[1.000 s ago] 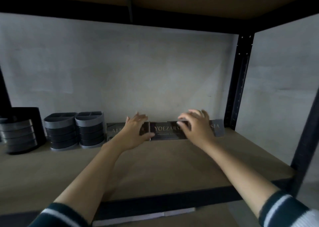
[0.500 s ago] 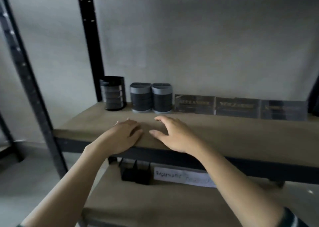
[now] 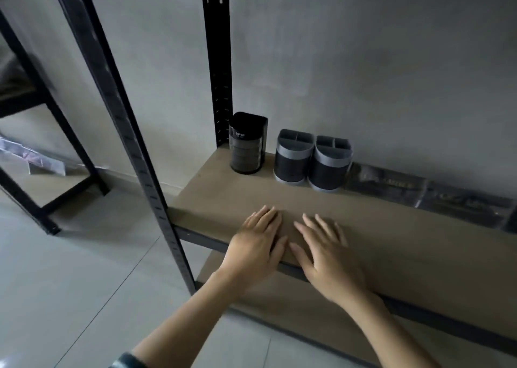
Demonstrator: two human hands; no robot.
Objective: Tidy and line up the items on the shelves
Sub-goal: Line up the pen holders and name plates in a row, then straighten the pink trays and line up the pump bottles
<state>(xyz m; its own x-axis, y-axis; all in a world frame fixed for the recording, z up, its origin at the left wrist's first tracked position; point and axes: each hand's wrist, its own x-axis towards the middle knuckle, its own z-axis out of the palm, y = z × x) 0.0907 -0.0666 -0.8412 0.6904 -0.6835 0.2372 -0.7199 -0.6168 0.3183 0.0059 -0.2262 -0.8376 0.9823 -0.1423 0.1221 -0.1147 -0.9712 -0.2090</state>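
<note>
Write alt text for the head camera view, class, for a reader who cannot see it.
Two open hands, left hand and right hand, lie flat at the front edge of a shelf. Along the wall behind stand a black holder, two grey holders and a row of dark flat packs.

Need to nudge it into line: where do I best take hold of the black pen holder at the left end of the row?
Probably round the curved front of the black pen holder, coming from the shelf's open front. It stands upright with the wall behind, the upright post to its left and a grey organizer to its right. The left hand is nearer.
</note>
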